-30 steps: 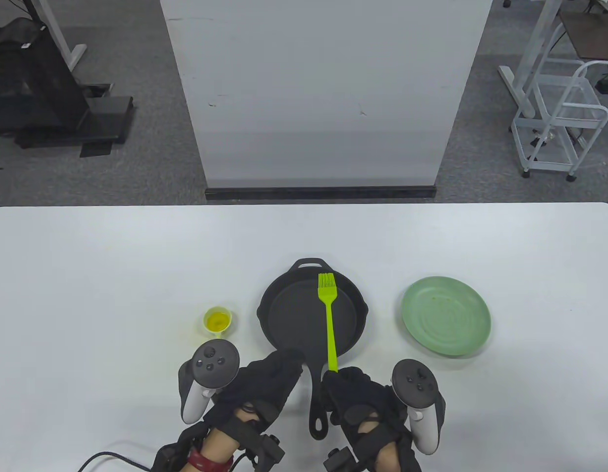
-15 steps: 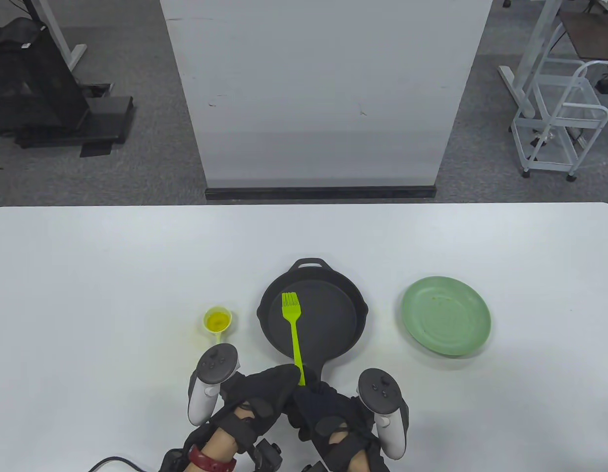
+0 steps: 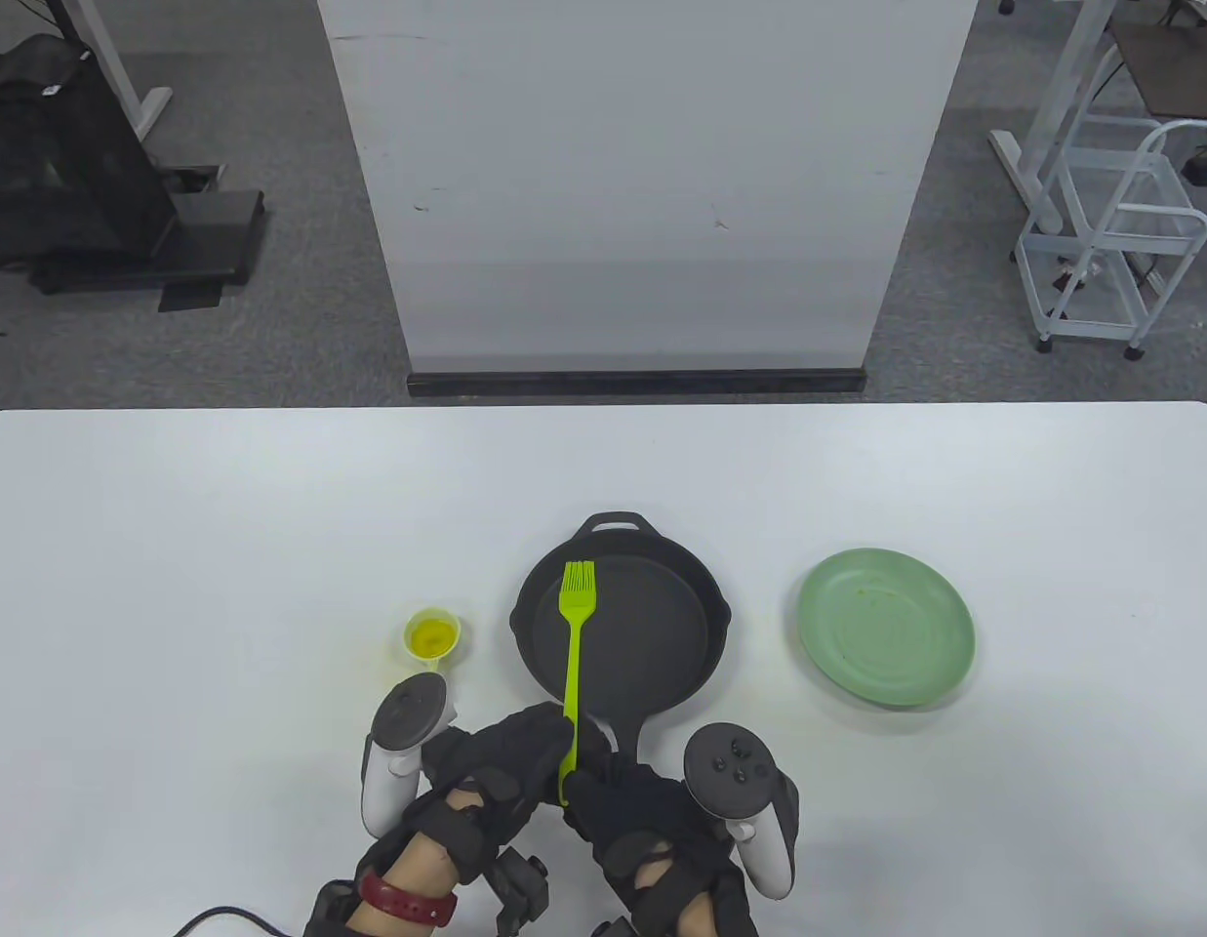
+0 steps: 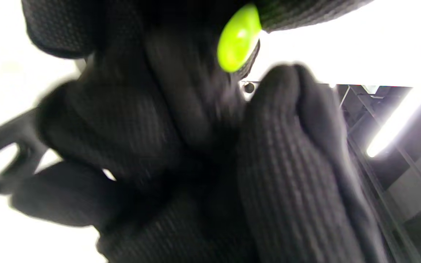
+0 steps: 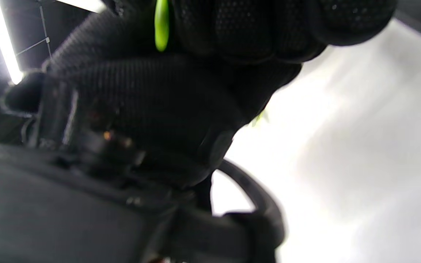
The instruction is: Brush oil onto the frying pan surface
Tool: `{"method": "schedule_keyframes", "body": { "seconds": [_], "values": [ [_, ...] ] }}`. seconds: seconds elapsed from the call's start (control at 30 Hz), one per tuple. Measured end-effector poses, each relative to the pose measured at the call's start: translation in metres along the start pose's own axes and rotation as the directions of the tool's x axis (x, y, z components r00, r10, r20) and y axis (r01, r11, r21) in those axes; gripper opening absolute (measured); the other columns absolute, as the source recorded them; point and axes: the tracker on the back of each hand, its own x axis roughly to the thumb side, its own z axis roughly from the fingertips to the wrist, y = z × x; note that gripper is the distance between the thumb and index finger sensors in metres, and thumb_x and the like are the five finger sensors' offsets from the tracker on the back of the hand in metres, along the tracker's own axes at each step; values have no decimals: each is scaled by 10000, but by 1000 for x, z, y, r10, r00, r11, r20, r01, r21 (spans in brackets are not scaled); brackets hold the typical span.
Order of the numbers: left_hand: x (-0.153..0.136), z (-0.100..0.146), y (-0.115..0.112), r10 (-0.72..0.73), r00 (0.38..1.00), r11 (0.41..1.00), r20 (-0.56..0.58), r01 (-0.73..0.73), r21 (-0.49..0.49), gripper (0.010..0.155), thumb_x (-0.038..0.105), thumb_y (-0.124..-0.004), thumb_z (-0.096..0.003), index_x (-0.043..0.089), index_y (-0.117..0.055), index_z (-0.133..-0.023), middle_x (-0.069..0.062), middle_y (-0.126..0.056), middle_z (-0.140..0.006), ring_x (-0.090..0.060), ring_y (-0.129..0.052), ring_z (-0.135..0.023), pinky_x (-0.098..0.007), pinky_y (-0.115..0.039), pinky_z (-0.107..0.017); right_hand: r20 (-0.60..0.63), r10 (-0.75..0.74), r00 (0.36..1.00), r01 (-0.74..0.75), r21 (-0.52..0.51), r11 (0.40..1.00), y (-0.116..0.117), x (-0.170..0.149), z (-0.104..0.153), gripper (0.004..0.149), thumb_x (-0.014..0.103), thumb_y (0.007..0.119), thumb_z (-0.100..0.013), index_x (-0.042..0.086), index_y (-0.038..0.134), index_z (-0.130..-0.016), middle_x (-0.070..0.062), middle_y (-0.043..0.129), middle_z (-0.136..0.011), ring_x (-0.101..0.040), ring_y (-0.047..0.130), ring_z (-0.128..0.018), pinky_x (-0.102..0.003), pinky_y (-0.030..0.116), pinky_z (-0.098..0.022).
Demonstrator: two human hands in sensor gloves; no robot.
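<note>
Gripped low in the right hand (image 3: 652, 810), the lime-green silicone brush (image 3: 573, 644) lays bristles on the black cast-iron frying pan (image 3: 618, 630); left hand (image 3: 496, 761) clasps the pan's handle. Pressing sideways could slide it across the tabletop (image 3: 222, 547).

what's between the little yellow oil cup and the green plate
The black cast-iron frying pan, with the lime green silicone brush over it, in the table view.

Both gloved hands sit close together at the table view's 6 o'clock edge. The left hand (image 3: 505, 756) curls at 7 o'clock of the right hand (image 3: 627, 805), knuckles touching it. The right hand's fingers (image 5: 232, 33) wrap around the green brush handle (image 3: 571, 703), which points toward 12 o'clock.
</note>
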Motion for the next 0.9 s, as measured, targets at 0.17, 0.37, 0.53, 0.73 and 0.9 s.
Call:
{"method": "schedule_keyframes", "body": {
  "seconds": [0.17, 0.37, 0.53, 0.73, 0.9],
  "values": [
    [-3, 8, 27, -102, 994, 992, -33, 104, 70, 453, 447, -649, -474, 135, -765, -780, -112, -951, -707, -362, -1002, -545, -537, -820, -433, -27, 152, 988, -153, -74, 985, -23, 4, 3, 574, 468, 669, -453, 71, 647, -867, -225, 713, -817, -490, 727, -711, -499, 725, -440],
    [-22, 14, 49, -188, 978, 980, -88, 192, 43, 458, 452, -662, -483, 122, -747, -789, -71, -999, -580, -321, -1030, -407, -510, -844, -354, -178, 350, 920, -364, -52, 930, -34, 1, -11, 680, 502, 675, -445, 30, 561, -921, -268, 597, -893, -540, 601, -788, -541, 659, -503],
    [-28, 19, 55, -175, 981, 982, -88, 180, 50, 458, 449, -659, -485, 121, -735, -796, -59, -992, -542, -307, -1015, -366, -502, -839, -342, -300, 549, 780, -562, 49, 826, -26, -10, -37, 706, 533, 672, -436, 17, 579, -910, -274, 616, -881, -545, 621, -770, -519, 681, -483],
    [-36, 23, 54, -143, 985, 988, -94, 148, 50, 458, 445, -654, -486, 121, -726, -802, -63, -983, -552, -313, -1005, -377, -508, -828, -353, -382, 617, 688, -619, 135, 774, -13, -23, -59, 737, 568, 643, -428, 5, 594, -900, -281, 615, -878, -554, 610, -767, -505, 684, -475],
    [-34, 24, 53, -171, 982, 983, -84, 176, 53, 458, 446, -648, -487, 126, -723, -805, -60, -980, -558, -313, -1002, -386, -508, -824, -361, -426, 669, 609, -660, 196, 726, -7, -34, -69, 737, 594, 635, -420, 11, 632, -871, -272, 650, -851, -548, 639, -740, -478, 704, -442]
  ]
}}
